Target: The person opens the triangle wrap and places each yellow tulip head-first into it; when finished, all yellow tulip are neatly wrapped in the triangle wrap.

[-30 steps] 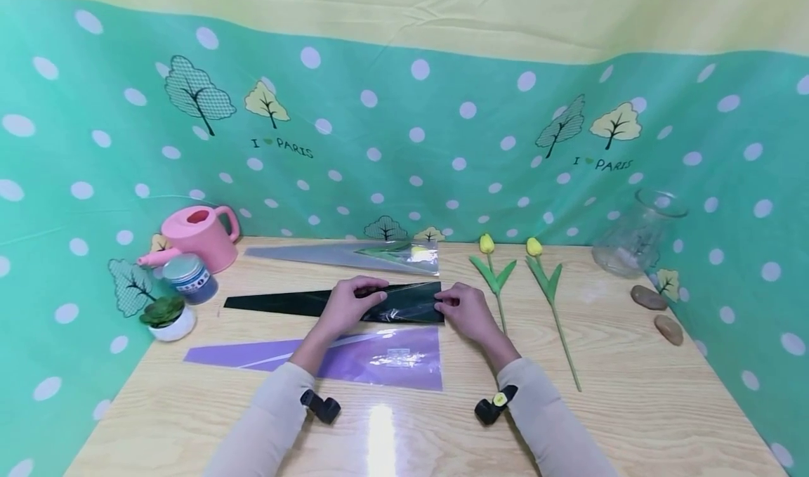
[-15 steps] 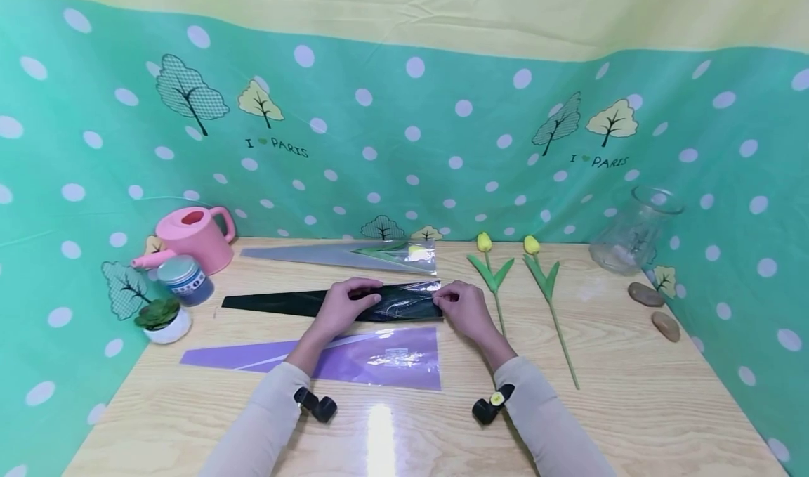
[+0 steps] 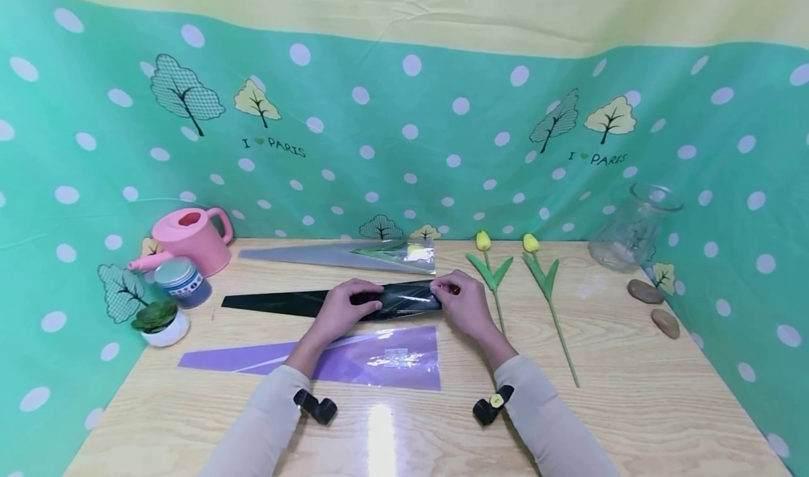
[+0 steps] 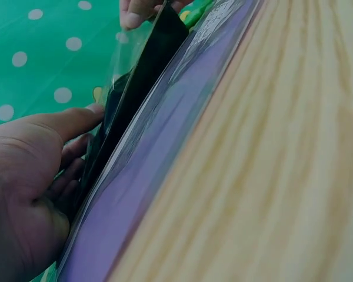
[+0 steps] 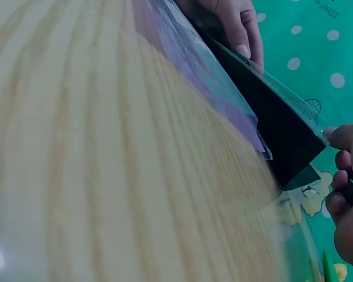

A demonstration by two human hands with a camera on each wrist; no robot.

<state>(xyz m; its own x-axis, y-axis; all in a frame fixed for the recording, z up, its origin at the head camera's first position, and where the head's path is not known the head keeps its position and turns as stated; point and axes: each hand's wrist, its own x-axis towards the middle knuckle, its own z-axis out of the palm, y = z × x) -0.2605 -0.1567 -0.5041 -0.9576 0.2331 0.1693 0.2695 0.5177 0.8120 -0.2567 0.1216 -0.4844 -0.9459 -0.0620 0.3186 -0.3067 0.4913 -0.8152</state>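
Observation:
A long black cone-shaped flower sleeve point(image 3: 284, 301) lies across the middle of the wooden table point(image 3: 632, 407). My left hand point(image 3: 369, 298) grips it near the wide end, thumb on top and fingers curled against it point(image 4: 76, 126). My right hand point(image 3: 444, 289) pinches the edge of the wide mouth and holds it raised off the table. In the right wrist view the black sleeve point(image 5: 276, 123) stands on edge above the purple sleeve point(image 5: 194, 64), with the right fingers point(image 5: 344, 138) at its corner.
A purple sleeve point(image 3: 354, 356) lies just in front of my hands. A clear sleeve point(image 3: 341, 254) with a yellow tulip inside lies behind. Two yellow tulips point(image 3: 489, 270) point(image 3: 545, 275), a glass vase point(image 3: 632, 231) and two stones point(image 3: 645, 291) are right. A pink watering can point(image 3: 192, 238), jar point(image 3: 182, 280) and small potted plant point(image 3: 158, 321) stand left.
The right hand has moved slightly up and left, lifting the black sleeve's wide end so it looks narrower. The left hand has stayed on the sleeve.

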